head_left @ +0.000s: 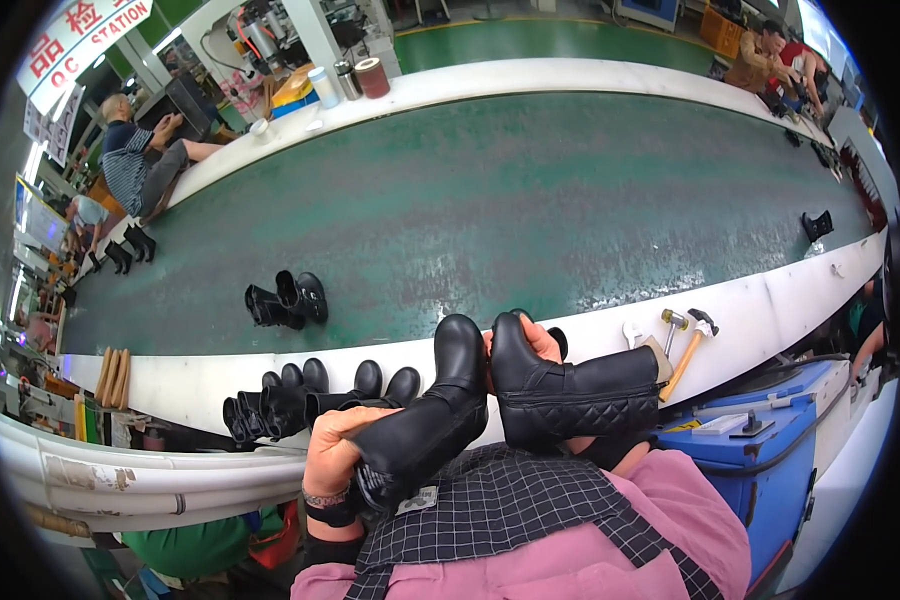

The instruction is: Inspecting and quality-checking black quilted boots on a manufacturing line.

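Note:
I hold a pair of black boots in front of my checked apron, both toes pointing away from me. My left hand (332, 448) is closed round the shaft of the left boot (448, 385), near its top opening. The right boot (580, 392), with a quilted panel and a zip along its shaft, lies sideways with its shaft toward the right. My right hand (542, 338) grips it around the foot from behind; part of that hand is hidden by the boot. The two boot feet are side by side, close together.
Several black boots (305, 395) stand left on the white ledge (185, 385). A hammer (685, 355), mallet (671, 325) and wrench (632, 334) lie right. Another boot pair (288, 298) rides the green belt (490, 190). A blue cabinet (770, 450) is at my right. People sit across.

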